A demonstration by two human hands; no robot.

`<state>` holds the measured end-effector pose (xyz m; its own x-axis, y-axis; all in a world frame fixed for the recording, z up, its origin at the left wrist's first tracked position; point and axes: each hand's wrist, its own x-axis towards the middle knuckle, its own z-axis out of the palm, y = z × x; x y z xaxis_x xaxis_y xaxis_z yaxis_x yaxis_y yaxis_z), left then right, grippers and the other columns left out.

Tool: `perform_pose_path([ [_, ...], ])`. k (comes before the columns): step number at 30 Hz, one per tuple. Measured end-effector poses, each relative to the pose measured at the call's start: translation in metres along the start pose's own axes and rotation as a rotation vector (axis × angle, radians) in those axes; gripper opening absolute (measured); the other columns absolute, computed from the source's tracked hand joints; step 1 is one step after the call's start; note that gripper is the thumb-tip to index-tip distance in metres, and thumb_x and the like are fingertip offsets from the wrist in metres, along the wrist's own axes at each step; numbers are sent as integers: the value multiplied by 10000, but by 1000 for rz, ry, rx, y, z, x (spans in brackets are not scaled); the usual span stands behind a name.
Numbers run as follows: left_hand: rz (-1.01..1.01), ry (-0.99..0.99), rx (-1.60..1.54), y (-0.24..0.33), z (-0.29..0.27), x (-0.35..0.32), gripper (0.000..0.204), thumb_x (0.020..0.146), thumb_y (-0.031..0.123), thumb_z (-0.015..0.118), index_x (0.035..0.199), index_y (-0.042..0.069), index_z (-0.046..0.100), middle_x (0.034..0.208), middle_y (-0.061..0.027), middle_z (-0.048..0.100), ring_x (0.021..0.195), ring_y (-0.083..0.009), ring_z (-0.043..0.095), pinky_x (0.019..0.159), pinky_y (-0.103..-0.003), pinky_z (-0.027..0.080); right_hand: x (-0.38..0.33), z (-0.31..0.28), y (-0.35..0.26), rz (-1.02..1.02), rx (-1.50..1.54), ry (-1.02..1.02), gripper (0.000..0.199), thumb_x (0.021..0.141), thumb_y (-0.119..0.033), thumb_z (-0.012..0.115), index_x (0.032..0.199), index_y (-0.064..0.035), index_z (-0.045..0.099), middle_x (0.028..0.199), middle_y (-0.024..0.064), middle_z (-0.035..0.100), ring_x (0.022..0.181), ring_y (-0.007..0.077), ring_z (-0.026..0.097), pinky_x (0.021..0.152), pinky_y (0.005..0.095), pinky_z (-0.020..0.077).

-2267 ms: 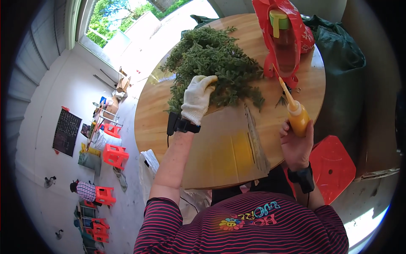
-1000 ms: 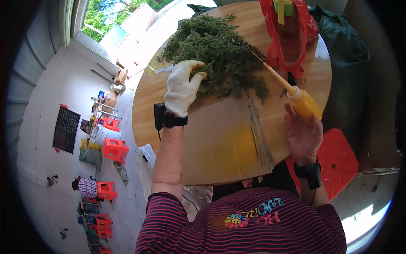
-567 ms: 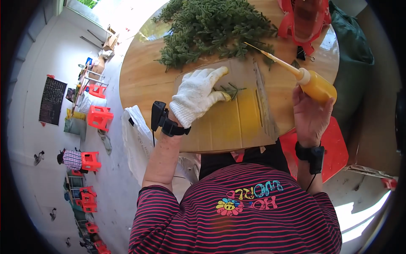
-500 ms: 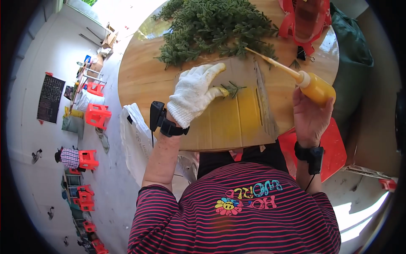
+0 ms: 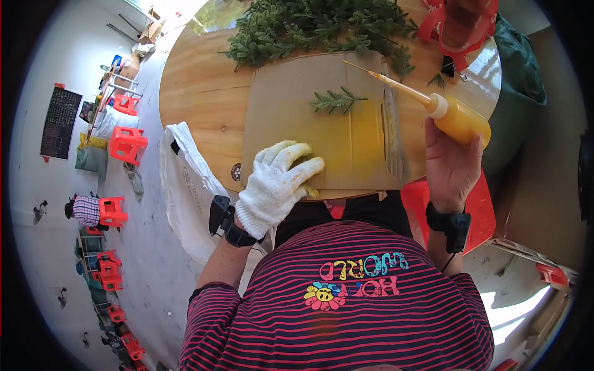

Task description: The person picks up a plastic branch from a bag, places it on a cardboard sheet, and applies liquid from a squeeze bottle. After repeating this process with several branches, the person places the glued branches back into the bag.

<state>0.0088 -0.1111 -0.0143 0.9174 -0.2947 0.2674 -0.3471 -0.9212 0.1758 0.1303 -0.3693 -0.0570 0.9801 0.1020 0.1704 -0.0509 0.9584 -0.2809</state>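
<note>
A small green conifer-like sprig [image 5: 337,100] lies flat on a piece of cardboard [image 5: 272,99] whose surface is stained yellow. My left hand [image 5: 278,182], in a white knit glove with yellowed fingertips, is over the cardboard's near edge. Its fingers are bent but apart, with nothing visible between them. My bare right hand [image 5: 455,164] grips a squeeze bottle [image 5: 464,123] of yellow-orange liquid to the right of the cardboard. The bottle's long thin nozzle points up and left, its tip beyond the sprig.
A heap of green sprigs [image 5: 309,28] covers the far part of the round wooden table [image 5: 198,93]. A red bag [image 5: 461,28] and a black binder clip [image 5: 448,65] are at the far right. A white sack [image 5: 185,179] hangs at the left; a red stool [image 5: 479,207] stands right.
My left hand has let go of the sprig and drawn back toward the cardboard's near edge. The sprig now lies loose. My right hand still holds the bottle, and the view has shifted slightly.
</note>
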Motion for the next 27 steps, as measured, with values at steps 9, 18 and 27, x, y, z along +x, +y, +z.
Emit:
perform_pose_path([
  [9, 57, 123, -178, -23, -5, 38, 360, 646, 185, 733, 983, 114, 626, 1002, -65, 599, 939, -249, 573, 826, -374, 438, 3, -11, -7, -57, -28, 43, 491, 836, -361, 618, 1209, -82, 465, 1227, 123, 506, 1155, 300, 466, 974, 477, 379],
  [18, -145, 427, -336, -37, 17, 101, 191, 740, 204, 681, 869, 67, 650, 852, -99, 621, 763, -273, 609, 671, -352, 485, 18, 10, -11, -58, -58, 84, 496, 817, -420, 626, 1161, -93, 482, 1168, 101, 531, 1073, 276, 505, 903, 434, 416],
  [27, -166, 182, -187, -33, 24, 90, 275, 734, 266, 677, 961, 115, 645, 898, -96, 601, 882, -286, 565, 763, -378, 468, 21, 11, -4, -71, -172, 126, 480, 839, -383, 613, 1187, -88, 462, 1167, 101, 530, 1088, 268, 505, 933, 435, 405],
])
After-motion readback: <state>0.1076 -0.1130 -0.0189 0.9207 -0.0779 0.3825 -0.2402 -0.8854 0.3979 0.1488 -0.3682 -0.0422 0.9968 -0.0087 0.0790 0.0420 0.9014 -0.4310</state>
